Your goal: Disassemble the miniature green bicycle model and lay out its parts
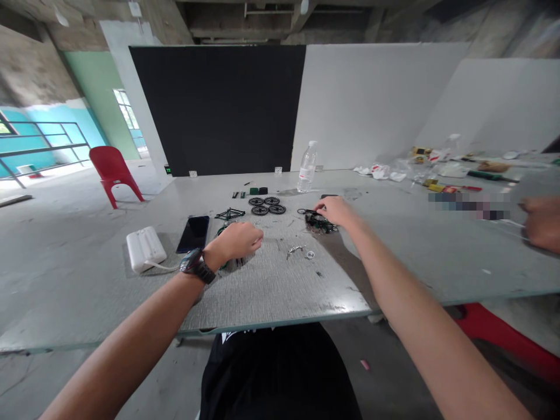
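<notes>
My left hand (240, 238) is closed, its fingers curled over the table's front middle; whatever it may hold is hidden. Green and dark small parts (224, 265) show partly from under it. On the right, my right hand (335, 210) pinches at the edge of a pile of small black and green parts (322, 225), where a thin black ring (301, 211) also lies; the pinched thing is too small to name. Between and beyond the hands lie several black spoked toy wheels (259, 210) and a dark green toy bicycle frame (230, 213). Silver curved parts (296, 249) and a small white wheel (310, 255) lie nearer.
A phone (193, 234) and a white power bank (145, 249) with a cable lie left. A water bottle (307, 168) stands at the back. Plastic bags (405, 168) and tools (485, 175) litter the right, near another person's hand (542, 224). A red chair (112, 172) stands beyond.
</notes>
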A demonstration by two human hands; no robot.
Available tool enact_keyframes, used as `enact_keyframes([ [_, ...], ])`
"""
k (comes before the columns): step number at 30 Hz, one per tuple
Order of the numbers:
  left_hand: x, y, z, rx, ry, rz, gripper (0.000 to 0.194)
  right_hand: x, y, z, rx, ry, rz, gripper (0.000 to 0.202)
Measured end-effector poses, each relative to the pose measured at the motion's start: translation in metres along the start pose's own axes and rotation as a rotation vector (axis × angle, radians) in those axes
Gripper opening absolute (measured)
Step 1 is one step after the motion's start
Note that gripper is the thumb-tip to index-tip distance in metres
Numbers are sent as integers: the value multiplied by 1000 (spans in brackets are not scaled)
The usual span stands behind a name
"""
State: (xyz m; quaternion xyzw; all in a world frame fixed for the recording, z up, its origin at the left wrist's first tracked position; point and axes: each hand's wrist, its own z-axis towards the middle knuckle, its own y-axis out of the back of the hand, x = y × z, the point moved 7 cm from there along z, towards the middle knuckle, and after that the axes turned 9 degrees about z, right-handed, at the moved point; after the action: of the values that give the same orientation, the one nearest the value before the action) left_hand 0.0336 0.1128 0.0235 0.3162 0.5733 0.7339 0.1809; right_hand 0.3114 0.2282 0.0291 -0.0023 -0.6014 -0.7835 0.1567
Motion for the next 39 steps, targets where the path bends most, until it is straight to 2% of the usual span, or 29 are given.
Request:
enact_keyframes([
  [3, 0, 1, 0, 1, 0, -2, 29, -9, 0, 1, 44, -35, 19, 19],
  [8, 0, 1, 0, 1, -3, -6, 29, -5, -4, 2, 93, 10, 63, 14],
  [16, 0, 0, 1, 17, -4, -3, 30, -11, -7, -3, 179, -25, 138, 15],
  [22, -1, 2, 0, 6, -4, 4, 29, -18, -3, -5, 158, -77, 144, 12],
  [25, -1, 2, 0, -4, -3, 5, 30, -9, 4, -7, 128, -48, 166, 12],
  [28, -1, 1, 0, -11, -1, 2, 29, 14, 9, -10, 108, 54, 256, 18],
  [31, 0, 0, 1, -13, -2, 0, 29, 39, 0, -12, 218, 146, 376, 25],
  [33, 0, 0, 1, -13, -2, 0, 29, 47, -9, -13, 296, 157, 407, 26],
  [35, 0, 0, 1, -10, -2, 0, 29, 45, -14, -12, 325, 140, 396, 23],
  [39, -1, 1, 1, -3, -1, -3, 29, 27, -14, -9, 277, 98, 316, 19],
])
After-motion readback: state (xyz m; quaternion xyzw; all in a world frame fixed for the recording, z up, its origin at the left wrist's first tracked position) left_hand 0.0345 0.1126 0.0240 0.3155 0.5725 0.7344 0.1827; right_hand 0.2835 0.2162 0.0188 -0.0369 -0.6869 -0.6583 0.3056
